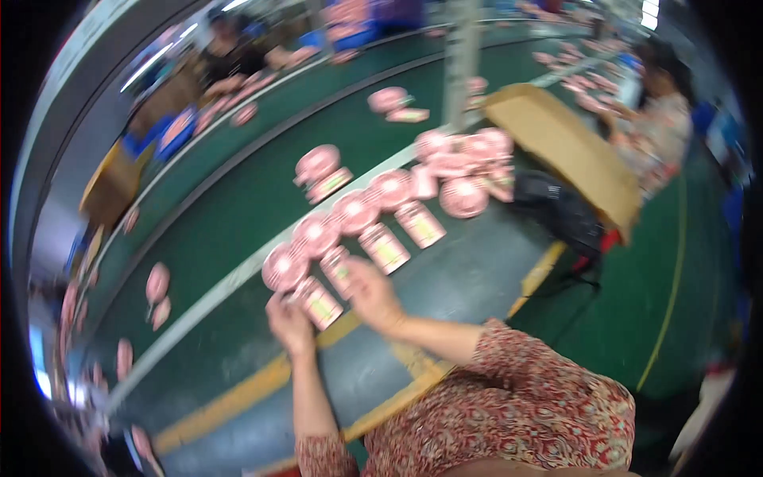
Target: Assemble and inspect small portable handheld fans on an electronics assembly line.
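Pink fans with round grilles and rectangular bodies lie in a slanting row along the near bench. At the row's left end is the nearest fan (pixel 320 306), its body bearing a pale label with green. My left hand (pixel 290 322) is closed at its left edge, by the joint of grille and body. My right hand (pixel 373 296) covers the right side of the second fan's body (pixel 337 272), fingers bent over its edge. Motion blurs the fingers, and their undersides are hidden. A third fan (pixel 384 248) and a fourth fan (pixel 420 225) lie farther right.
A pile of pink fans (pixel 465 171) sits at the row's far end, beside a black bag (pixel 556 211) and a cardboard box (pixel 556 143). Past a pale rail, a green conveyor belt (pixel 238 191) carries more fans. A metal post (pixel 461 71) rises there. Other people work beyond and at the right.
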Tool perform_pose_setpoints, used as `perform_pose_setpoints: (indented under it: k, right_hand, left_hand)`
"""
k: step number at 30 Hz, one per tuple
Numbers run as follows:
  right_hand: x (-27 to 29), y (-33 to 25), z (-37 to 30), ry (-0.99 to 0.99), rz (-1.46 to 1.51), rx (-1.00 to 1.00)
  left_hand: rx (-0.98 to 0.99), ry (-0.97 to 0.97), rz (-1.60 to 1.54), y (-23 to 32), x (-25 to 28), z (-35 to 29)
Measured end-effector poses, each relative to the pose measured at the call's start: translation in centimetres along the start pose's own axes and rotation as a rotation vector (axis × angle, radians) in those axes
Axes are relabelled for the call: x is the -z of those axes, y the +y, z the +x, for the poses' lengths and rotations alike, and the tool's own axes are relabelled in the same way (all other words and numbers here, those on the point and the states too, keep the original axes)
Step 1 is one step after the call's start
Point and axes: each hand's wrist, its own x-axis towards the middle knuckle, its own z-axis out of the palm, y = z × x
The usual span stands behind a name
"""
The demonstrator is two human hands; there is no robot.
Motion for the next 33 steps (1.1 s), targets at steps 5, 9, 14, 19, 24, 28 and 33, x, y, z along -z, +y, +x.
perform_pose_setpoints:
  k: [5,9,14,19,24,28,33]
  right_hand:
    - [0.3,1.3,0.9,-0.060,0.100,-0.145]
    - [-0.9,1.1,1.1,-0.104,0.189,-0.267]
    - [1.9,0.3,2.2,-0.004,-0.015,-0.085]
    - [0.0,-1.4,0.4,-0.150,0.006,0.108]
    - [-1.6,-0.8,-0.7,-0.277,-0.051,0.025]
    - [-1.3,-0.3,0.4,-0.287,-0.152,-0.004]
    - [-1.1,-0.2,2.8,-0.150,-0.224,0.059]
  left_hand:
    - [0.196,-0.080,-0.241,-0.1,-0.8,0.4]
    - [0.209,-0.049,-0.199,-0.2,0.2,0.5]
    - [0.161,-0.092,-0.213,1.4,-1.3,0.4]
    - [0.119,-0.084,-0.137,-1.9,-0.1,0.1]
    - [0.118,-0.113,-0.149,-0.4,-0.5,-0.1]
    - [0.071,-0.115,-0.188,-0.4,-1.0,0.2]
    - [0.089,-0.103,-0.166,-0.1,-0.7,0.5]
